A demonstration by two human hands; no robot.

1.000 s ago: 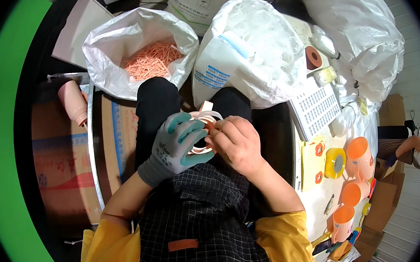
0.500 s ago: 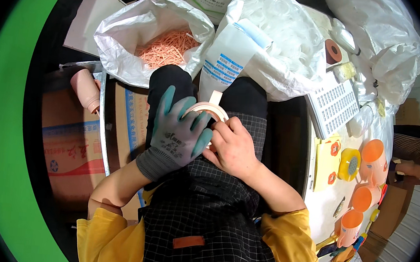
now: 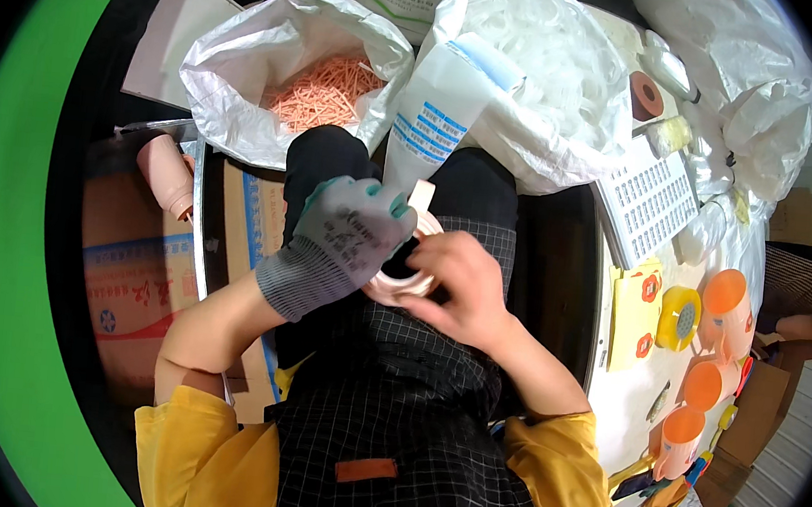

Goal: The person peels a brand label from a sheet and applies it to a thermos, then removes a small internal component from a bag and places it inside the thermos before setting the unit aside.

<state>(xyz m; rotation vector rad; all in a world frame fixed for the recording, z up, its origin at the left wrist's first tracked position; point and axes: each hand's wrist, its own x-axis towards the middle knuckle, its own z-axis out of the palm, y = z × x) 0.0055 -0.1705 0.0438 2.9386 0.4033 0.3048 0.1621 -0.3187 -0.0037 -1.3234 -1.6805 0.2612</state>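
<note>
Over my lap I hold a pale pink ring-shaped piece (image 3: 389, 292) with a short flat tab sticking up at its far side. It looks mug-like, but I cannot tell its kind for sure. My left hand (image 3: 355, 225), in a grey glove with teal fingertips, is closed at the ring's left rim, its fingertips curled out of sight. Bare and slightly blurred, my right hand (image 3: 461, 283) grips the right side, thumb along the near rim and fingers over the top. The dark middle of the ring shows between the two hands.
Beyond my knees stand a white sack (image 3: 239, 65) of thin pink sticks and a bag (image 3: 561, 84) of clear plastic rings. A label strip (image 3: 432, 125) hangs between them. On the right-hand table are orange mugs (image 3: 682, 437), yellow tape (image 3: 678, 318) and a label stack (image 3: 650, 202). A pink cup (image 3: 164, 174) lies left.
My gloved left hand has gone from fingers spread over the ring to a closed fist at its left side. The ring is now more exposed and tilted, and my right hand has shifted slightly.
</note>
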